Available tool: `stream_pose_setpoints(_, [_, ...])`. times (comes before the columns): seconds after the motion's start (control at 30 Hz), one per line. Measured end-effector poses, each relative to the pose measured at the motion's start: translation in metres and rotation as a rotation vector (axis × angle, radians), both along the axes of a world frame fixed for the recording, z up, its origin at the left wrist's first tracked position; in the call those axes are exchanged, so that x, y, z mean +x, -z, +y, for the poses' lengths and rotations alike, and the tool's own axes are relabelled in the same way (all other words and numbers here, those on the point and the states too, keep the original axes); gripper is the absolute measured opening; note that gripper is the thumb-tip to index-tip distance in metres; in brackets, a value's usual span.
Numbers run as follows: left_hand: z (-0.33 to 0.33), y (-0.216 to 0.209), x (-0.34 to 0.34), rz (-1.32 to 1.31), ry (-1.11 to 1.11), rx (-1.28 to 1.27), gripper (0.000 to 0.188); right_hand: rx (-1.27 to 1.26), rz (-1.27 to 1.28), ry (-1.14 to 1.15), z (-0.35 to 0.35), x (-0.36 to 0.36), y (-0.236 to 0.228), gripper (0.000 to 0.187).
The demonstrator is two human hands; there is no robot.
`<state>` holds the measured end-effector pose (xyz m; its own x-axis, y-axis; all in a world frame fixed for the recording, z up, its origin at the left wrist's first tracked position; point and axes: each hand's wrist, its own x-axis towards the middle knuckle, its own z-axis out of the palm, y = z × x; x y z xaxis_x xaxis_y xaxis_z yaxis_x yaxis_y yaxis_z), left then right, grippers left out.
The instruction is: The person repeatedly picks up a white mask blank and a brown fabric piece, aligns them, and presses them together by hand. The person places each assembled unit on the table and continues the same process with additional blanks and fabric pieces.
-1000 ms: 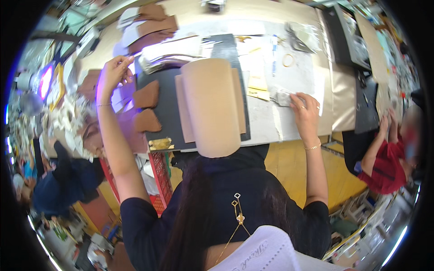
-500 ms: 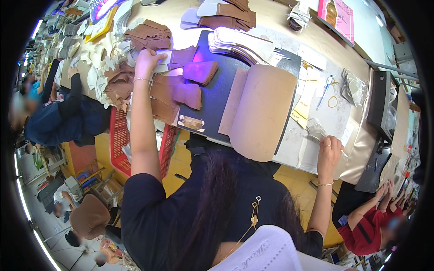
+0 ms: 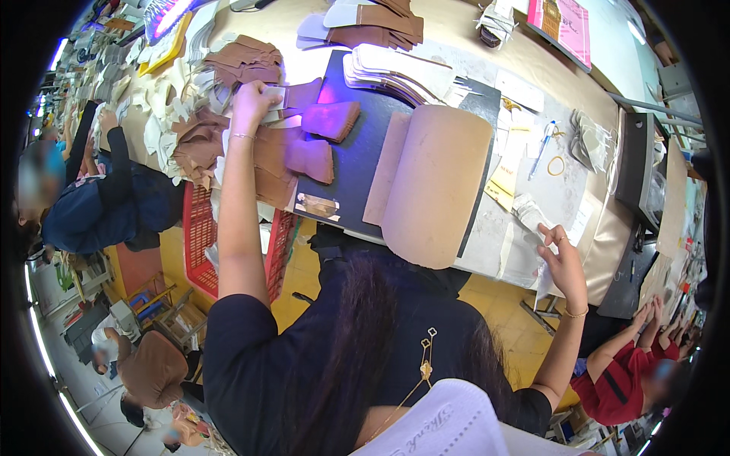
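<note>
My left hand (image 3: 253, 102) is at the left part of the table, its fingers curled on the white end of a flat brown piece (image 3: 306, 93). Two thicker brown padded pieces (image 3: 330, 120) lie just right of it on a dark board (image 3: 357, 163). Over the near right table edge, my right hand (image 3: 564, 266) has its thumb and fingers apart, with nothing visible between them. A crumpled whitish translucent piece (image 3: 528, 211) is just beyond those fingers. A large curved tan pad (image 3: 437, 186) stands on the board between my hands.
Brown cut pieces (image 3: 245, 59) and pale pieces heap up at the left and back. White-topped pieces (image 3: 391, 72) are stacked behind the pad. A blue pen (image 3: 541, 150) and a rubber band (image 3: 557, 166) lie right. A red basket (image 3: 199, 235) sits below the table; co-workers flank me.
My right hand has shifted slightly right and nearer, and its fingers have spread from a closer pinch. My left hand stays at the brown piece.
</note>
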<state>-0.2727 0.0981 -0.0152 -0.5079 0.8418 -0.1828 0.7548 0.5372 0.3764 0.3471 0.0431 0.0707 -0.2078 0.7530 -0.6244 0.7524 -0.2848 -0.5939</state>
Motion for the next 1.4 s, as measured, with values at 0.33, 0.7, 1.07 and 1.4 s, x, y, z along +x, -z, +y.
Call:
stream_pose_setpoints(0.33, [-0.016,-0.034,-0.021,-1.089,0.055,-0.025,0.025,-0.318,0.458,0.25,0.0,0.014,-0.002,0.02])
stream_pose_setpoints(0.7, [-0.024,-0.043,-0.025,-1.39,0.134,0.007,0.027,-0.314,0.471,0.256,0.003,0.023,-0.001,0.019])
stream_pose_setpoints(1.07, [-0.044,-0.159,0.122,-1.127,0.449,0.189,0.029,0.149,0.67,0.356,0.024,-0.021,-0.02,0.015])
stream_pose_setpoints(1.4, [-0.058,-0.112,0.207,-1.411,0.317,-0.275,0.042,0.316,0.821,0.215,0.023,-0.096,-0.071,0.014])
